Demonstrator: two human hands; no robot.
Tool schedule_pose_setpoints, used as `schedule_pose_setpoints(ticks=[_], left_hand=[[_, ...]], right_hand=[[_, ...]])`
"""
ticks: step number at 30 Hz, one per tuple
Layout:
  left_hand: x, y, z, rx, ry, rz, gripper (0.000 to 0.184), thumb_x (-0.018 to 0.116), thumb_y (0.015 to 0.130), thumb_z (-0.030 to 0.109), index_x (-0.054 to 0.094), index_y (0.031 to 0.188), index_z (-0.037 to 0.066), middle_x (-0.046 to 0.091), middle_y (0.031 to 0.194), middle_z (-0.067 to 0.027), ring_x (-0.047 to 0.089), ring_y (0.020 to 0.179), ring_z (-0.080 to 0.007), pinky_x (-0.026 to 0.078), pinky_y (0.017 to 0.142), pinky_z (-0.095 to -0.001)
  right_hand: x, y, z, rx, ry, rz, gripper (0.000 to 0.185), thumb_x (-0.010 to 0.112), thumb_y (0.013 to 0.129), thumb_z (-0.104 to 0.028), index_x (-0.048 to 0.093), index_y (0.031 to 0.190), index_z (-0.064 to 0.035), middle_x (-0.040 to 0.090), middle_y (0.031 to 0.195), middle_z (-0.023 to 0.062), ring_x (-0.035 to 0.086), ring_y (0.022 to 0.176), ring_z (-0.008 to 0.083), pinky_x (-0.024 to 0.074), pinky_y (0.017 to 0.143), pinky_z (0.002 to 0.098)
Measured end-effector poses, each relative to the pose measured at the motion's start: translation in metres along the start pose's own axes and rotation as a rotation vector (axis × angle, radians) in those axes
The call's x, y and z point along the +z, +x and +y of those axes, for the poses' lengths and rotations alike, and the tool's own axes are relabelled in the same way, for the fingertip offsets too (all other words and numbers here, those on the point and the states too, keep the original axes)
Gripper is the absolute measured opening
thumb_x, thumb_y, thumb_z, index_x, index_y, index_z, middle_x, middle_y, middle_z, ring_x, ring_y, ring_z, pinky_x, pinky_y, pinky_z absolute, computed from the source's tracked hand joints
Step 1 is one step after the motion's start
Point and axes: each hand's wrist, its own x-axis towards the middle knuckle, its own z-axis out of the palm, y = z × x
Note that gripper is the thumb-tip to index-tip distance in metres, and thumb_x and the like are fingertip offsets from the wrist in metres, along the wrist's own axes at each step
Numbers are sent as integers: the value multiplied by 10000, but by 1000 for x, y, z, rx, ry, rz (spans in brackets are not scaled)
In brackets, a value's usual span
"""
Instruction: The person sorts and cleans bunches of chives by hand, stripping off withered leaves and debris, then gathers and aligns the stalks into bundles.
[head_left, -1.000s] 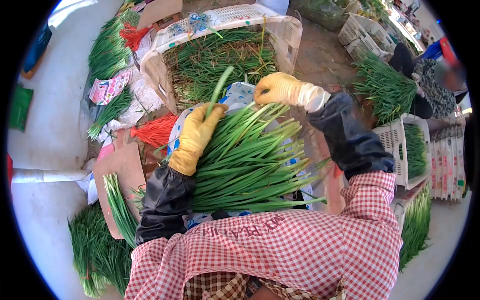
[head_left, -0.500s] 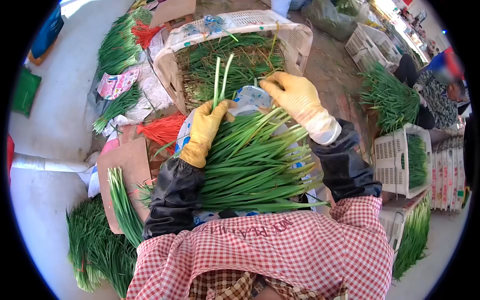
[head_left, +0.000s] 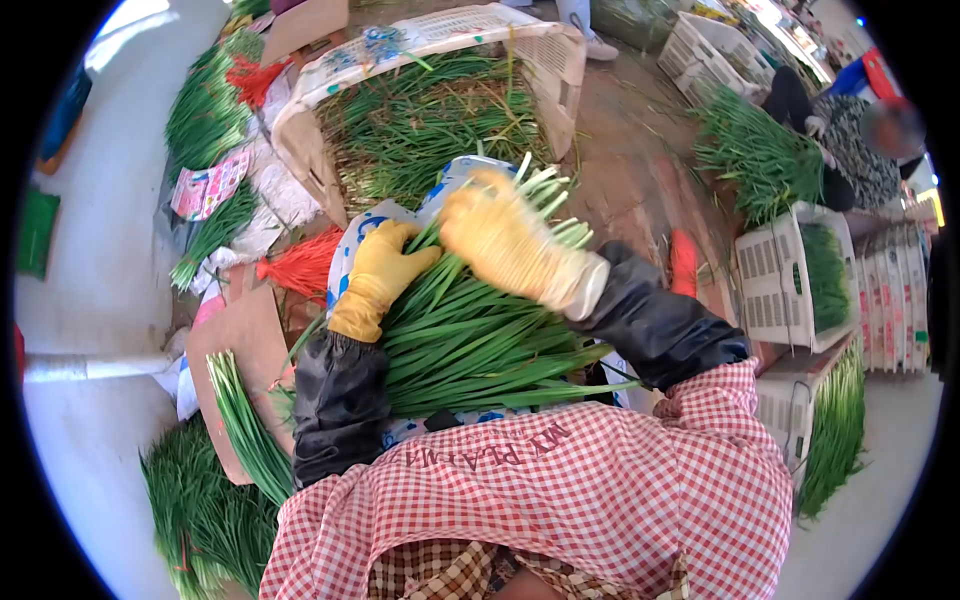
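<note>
A large pile of garlic chives (head_left: 480,340), with long flat green leaves and pale stalk ends, lies across my lap on a blue-patterned white cloth (head_left: 362,222). My left hand (head_left: 385,270), in a yellow glove, curls at the pile's upper left, with green leaves between its thumb and fingers. My right hand (head_left: 510,240), gloved in yellow too, is smeared by motion above the pale ends. Several white stalk ends (head_left: 545,190) stick out beyond it. Its fingers cannot be made out, nor whether it grips any stalks.
Ahead stands a white plastic crate (head_left: 300,165) full of loose green leaves and dry scraps. To the left are red ties (head_left: 305,265), a cardboard sheet (head_left: 262,335) and a chive bundle (head_left: 240,420). Right, another crate (head_left: 775,280) holds greens; a person (head_left: 860,150) sits beyond.
My left hand has lowered; the two pale stalks it held upright no longer show there. My right hand has swung left and down over the pile's stalk ends. The view has shifted slightly.
</note>
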Motion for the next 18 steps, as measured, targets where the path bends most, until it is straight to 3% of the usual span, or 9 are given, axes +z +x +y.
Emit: schedule_pose_setpoints(ticks=[2,5,7,9,10,12,15,17,18], left_hand=[[13,-3,1,5,29,66,383,700,760,260,638,1080,60,661,983,-207,641,894,-365,499,767,-379],[25,-3,-28,58,-230,23,378,686,810,183,594,1146,35,672,955,-162,636,856,-266,487,769,-335],[18,1,-24,-12,-374,23,364,679,833,171,587,1142,4,667,948,-141,617,845,-224,481,760,-317],[10,1,-17,-101,-560,30,337,651,891,160,570,1124,-69,658,940,-105,583,822,-146,472,733,-277],[5,0,-16,-93,-604,24,335,654,889,163,574,1124,-63,658,942,-101,582,819,-142,471,736,-274],[-3,-4,-8,-81,-650,27,333,658,888,165,579,1124,-56,657,943,-96,581,816,-139,470,738,-271],[-6,-11,1,-147,-726,15,316,656,890,162,589,1119,-45,655,942,-78,573,807,-127,468,740,-264],[-4,-8,-1,-166,-675,-1,333,646,887,124,589,1177,-28,650,1010,-38,586,848,-103,474,772,-241],[-1,-7,-1,-165,-677,-2,333,646,887,124,589,1177,-28,650,1010,-38,586,848,-103,474,772,-241]], right_hand=[[10,-10,-22,-112,151,73,91,590,700,-203,638,727,-130,598,808,16,583,930,185,397,968,394],[4,-11,-34,-127,327,99,105,604,784,-194,646,749,-105,613,845,40,582,949,204,402,973,399],[-16,-9,-13,44,1073,360,123,611,854,-185,658,808,-81,631,893,46,596,945,204,455,903,363],[-77,-34,57,677,1339,641,100,610,873,-105,656,943,-50,645,884,54,615,786,175,490,733,296],[-67,-51,93,941,1081,703,134,592,858,-74,664,968,-50,657,905,60,614,813,169,498,733,306],[-47,-80,145,865,-254,387,233,565,841,-51,629,1064,-62,667,969,122,647,902,241,512,769,341],[-39,-77,111,971,584,376,205,543,854,-76,629,1035,-123,686,838,83,661,780,284,528,718,371],[-41,-61,93,842,610,372,115,564,875,-195,648,943,-153,674,765,92,660,708,287,520,663,382],[-34,-41,65,684,499,250,199,588,881,-333,660,919,-152,666,736,86,656,695,292,515,649,391]])
